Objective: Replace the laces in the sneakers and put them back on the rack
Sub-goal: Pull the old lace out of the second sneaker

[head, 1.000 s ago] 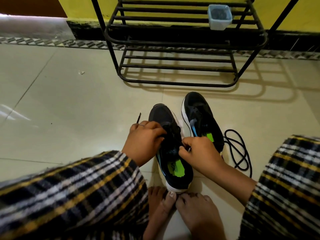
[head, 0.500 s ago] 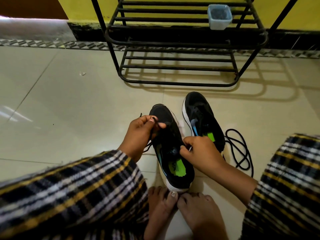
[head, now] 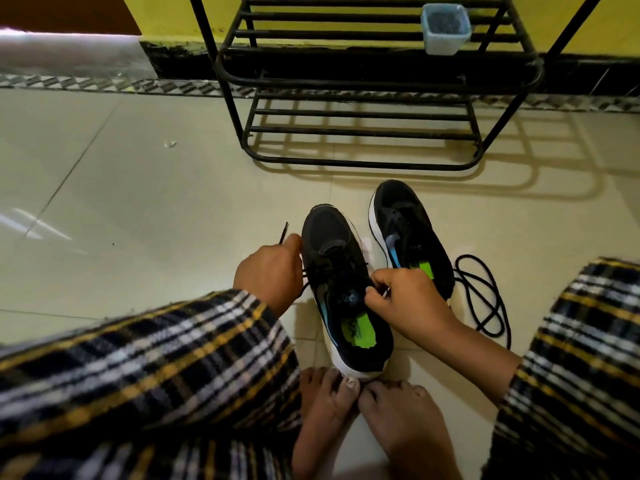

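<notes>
The job looks to be in its early-to-middle part. The near sneaker (head: pixel 341 289) stands on the floor (head: pixel 138 209), heel against the person's bare toes, and is being laced. The left hand (head: pixel 268 271) pinches one end of the black lace (head: pixel 283 233), its tip sticking up past the fingers, while the right hand (head: pixel 405 299) grips the lace at the eyelets on the other side. The far sneaker (head: pixel 408 233), just right of it, shows no lace; a loose black lace (head: pixel 485 299) lies coiled beside it. The rack (head: pixel 363 81) holds no shoes, only a small tub (head: pixel 446 27).
</notes>
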The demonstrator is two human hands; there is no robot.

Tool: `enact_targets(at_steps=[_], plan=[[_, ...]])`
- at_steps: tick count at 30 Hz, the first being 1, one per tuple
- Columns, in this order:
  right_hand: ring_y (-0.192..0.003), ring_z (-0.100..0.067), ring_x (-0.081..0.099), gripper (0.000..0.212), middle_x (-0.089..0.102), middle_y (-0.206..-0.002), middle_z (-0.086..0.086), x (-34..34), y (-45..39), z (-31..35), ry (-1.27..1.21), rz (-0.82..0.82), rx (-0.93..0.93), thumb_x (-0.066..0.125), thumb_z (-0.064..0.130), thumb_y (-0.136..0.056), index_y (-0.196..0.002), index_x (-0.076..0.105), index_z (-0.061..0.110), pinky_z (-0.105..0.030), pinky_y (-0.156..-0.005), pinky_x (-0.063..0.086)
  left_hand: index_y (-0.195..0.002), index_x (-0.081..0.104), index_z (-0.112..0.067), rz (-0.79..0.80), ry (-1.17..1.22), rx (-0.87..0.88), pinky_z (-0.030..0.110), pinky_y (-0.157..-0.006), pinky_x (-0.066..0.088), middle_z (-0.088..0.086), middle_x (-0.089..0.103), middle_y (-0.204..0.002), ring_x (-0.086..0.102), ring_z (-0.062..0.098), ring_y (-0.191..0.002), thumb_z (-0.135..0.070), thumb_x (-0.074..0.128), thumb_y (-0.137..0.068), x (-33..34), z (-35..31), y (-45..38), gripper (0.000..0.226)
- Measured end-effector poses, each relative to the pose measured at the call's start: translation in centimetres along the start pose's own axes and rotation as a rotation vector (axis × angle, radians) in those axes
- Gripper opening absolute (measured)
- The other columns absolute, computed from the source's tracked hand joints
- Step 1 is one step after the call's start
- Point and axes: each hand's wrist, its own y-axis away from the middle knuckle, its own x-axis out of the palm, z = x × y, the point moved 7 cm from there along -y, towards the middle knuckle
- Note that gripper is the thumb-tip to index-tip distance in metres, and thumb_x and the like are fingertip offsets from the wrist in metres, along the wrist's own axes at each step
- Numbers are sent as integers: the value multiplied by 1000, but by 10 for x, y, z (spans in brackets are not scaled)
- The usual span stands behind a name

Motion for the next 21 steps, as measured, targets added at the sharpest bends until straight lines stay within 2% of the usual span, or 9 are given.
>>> enact_targets(at_steps=[3,7,10,13,15,17,19,21], plan=[[-70,-31,59,27,62,-71,-19,1,-1,2,-4,-5,-11,55,25,-88,-75,58,2,-39,-64,47,-118,47,-17,82,-236,124,31,-57,35,6,64,-91,53,28,-70,-25,31,-100,11,-6,3,25],[-69,-29,59,26,63,-72,-18,2,-1,1,-5,0,-18,55,24,-88,-78,61,1,-39,-63,49,-124,45,-20,163,-384,251,30,-62,35,1,63,-101,62,26,-87,-45,22,-101,29,-10,13,40],[-68,-29,58,26,62,-71,-17,2,-2,0,-1,8,-19,55,24,-88,-75,59,2,-38,-63,48,-129,39,-19,194,-445,229,31,-71,37,2,58,-116,60,25,-100,-52,24,-99,37,-3,15,47],[-67,-30,56,28,57,-66,-18,2,-3,0,25,21,-16,54,23,-89,-66,47,8,-37,-59,44,-135,32,-19,204,-433,156,34,-86,38,4,50,-126,51,26,-113,-50,41,-95,41,6,11,51],[-63,-28,52,33,53,-63,-16,1,-2,1,45,25,-9,54,23,-88,-60,41,13,-36,-57,41,-139,28,-21,210,-430,126,35,-94,34,2,46,-130,43,25,-120,-41,49,-94,44,14,10,53],[-59,-24,47,38,49,-60,-11,1,-2,1,60,29,-4,54,24,-89,-56,35,18,-33,-55,39,-144,21,-22,187,-383,83,35,-98,32,1,41,-135,39,23,-124,-35,50,-94,44,20,12,59],[-59,-23,47,40,48,-59,-9,1,-2,1,62,34,2,54,24,-89,-55,33,19,-33,-55,39,-147,14,-19,135,-310,37,34,-100,32,2,38,-137,39,23,-125,-43,48,-95,37,19,13,67],[-60,-23,47,39,47,-58,-8,2,-2,2,73,39,7,54,24,-89,-56,34,18,-33,-56,38,-143,23,-17,53,-207,50,32,-97,35,2,43,-131,43,22,-120,-53,42,-94,25,8,13,63]])
